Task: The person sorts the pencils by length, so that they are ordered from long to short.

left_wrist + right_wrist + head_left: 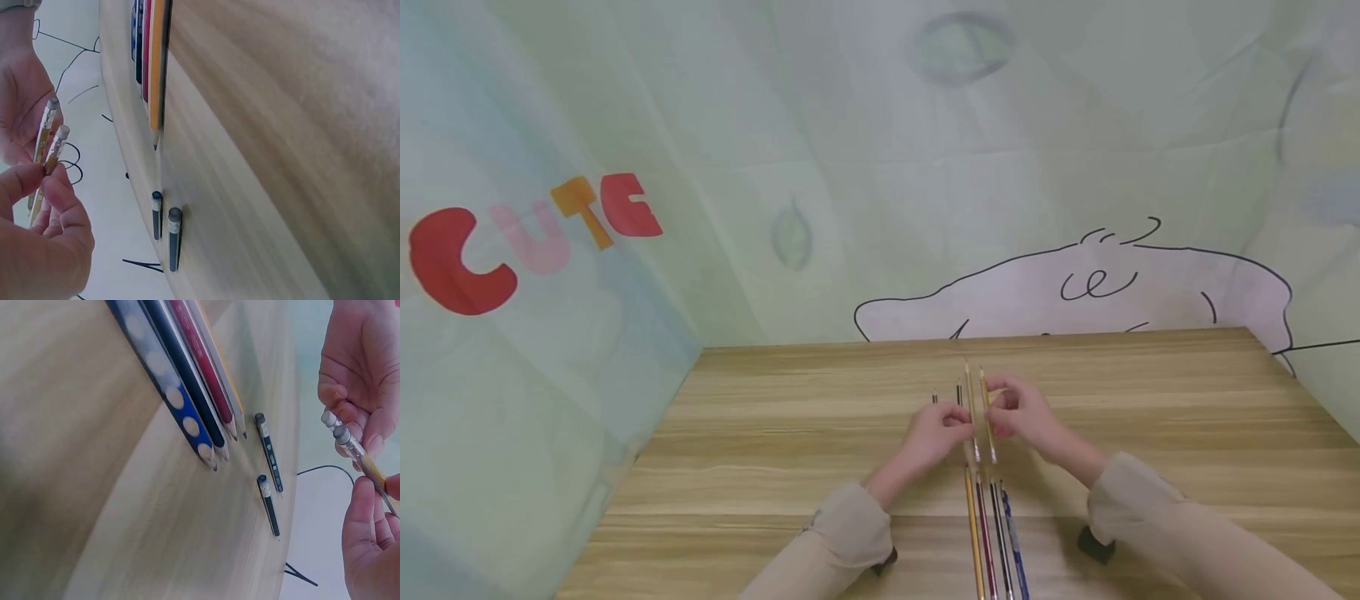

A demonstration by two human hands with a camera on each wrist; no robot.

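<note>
My left hand (934, 435) pinches a yellow pencil (55, 152) with an eraser end, between thumb and fingers. Beside it, my right hand (1024, 410) grips a second yellow pencil (359, 453), also with a metal band and eraser. Both pencils are held side by side with a narrow gap, eraser ends toward me and points away. Two short black pencils (156, 215) (269, 506) lie on the table past my left hand, partly hidden by it in the head view.
Nearer to me on the wooden table (760, 417) lies a row of pencils: yellow (975, 533), dark red (986, 533), black (1002, 546) and dotted blue (1016, 550). A printed cloth backdrop (722, 167) stands behind and left of the table.
</note>
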